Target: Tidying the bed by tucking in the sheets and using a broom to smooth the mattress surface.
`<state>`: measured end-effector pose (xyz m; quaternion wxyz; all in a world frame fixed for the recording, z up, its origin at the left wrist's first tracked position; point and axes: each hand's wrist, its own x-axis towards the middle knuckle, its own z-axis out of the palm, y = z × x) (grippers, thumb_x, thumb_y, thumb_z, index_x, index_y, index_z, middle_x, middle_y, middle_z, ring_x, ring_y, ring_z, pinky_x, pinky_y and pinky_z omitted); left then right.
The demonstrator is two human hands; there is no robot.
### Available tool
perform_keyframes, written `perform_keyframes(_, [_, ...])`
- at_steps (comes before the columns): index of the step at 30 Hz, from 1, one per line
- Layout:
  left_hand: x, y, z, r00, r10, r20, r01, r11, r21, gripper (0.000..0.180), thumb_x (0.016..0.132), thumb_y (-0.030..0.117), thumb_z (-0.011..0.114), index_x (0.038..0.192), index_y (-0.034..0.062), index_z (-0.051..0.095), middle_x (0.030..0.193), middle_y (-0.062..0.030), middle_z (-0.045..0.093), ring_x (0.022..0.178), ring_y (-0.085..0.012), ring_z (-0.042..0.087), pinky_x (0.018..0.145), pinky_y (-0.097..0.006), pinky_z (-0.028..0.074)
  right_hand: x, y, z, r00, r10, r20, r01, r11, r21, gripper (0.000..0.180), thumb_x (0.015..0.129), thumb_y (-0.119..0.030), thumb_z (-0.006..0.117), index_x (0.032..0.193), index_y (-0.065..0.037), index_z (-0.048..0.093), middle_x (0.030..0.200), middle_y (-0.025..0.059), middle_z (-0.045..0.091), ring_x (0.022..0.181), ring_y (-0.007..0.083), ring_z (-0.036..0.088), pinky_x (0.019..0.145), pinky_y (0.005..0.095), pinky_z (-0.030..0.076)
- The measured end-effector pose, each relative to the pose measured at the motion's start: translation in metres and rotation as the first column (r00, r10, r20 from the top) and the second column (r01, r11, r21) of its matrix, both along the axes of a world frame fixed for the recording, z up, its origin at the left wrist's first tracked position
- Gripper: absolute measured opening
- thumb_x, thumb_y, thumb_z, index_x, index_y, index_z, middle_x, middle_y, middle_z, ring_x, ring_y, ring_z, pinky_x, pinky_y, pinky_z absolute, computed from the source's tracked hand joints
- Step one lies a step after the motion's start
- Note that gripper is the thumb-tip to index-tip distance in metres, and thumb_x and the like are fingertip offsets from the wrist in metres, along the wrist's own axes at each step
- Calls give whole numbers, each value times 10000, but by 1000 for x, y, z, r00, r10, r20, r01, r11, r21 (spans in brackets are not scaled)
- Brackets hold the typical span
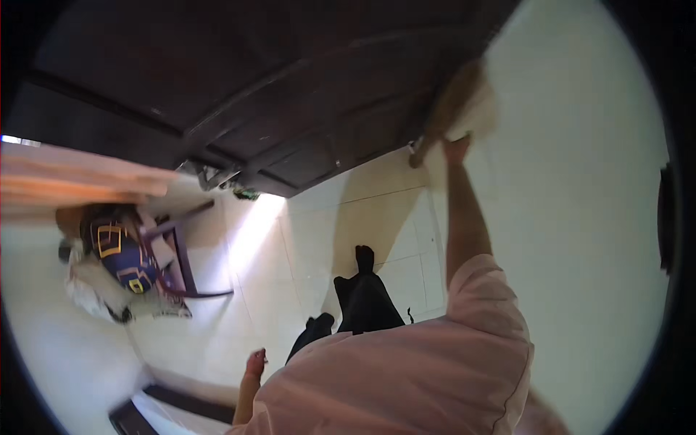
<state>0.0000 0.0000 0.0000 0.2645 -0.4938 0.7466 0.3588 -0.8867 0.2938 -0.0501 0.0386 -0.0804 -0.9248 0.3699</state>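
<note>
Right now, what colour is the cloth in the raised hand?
Pale cream; the cloth shows in the head view.

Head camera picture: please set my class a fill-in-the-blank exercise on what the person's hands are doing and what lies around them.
1. The right hand is raised and presses a pale ____ against the edge of the dark door.
2. The left hand hangs low at the person's side and holds ____.
3. The floor is laid with pale ____.
4. The chair at the left has a ____ frame.

Missing words: cloth; nothing; tiles; dark
</note>
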Motion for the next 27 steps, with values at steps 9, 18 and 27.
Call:
perform_keyframes(9, [-83,76,47,893,445,64,-442,895,-56,587,879,512,595,1240,50,577,1156,-200,647,1094,-325,612,949,-391,476,-119,-25,-61,962,272,-12,-242,873,423,971,689,-571,708,1368,35,368,1280,254,480,1167,376,499,975,467,415])
perform_keyframes(18, [-70,137,51,753,647,121,-656,752,57,599,888,490,590,1294,52,540,1249,-196,602,1170,-345,565,1016,-396,438,-118,3,-55,689,645,-330,-361,701,615,621,891,-510,542,1275,-22,561,1106,191,648,987,342,644,839,447,514])
perform_keyframes(27, [6,196,4,659,752,-19,-742,655,142,590,872,473,612,1290,62,546,1218,-190,621,1145,-332,583,992,-399,456,146,-48,-2,662,748,54,-620,506,599,473,986,-369,436,1246,1,574,1128,231,639,976,387,636,799,445,519])
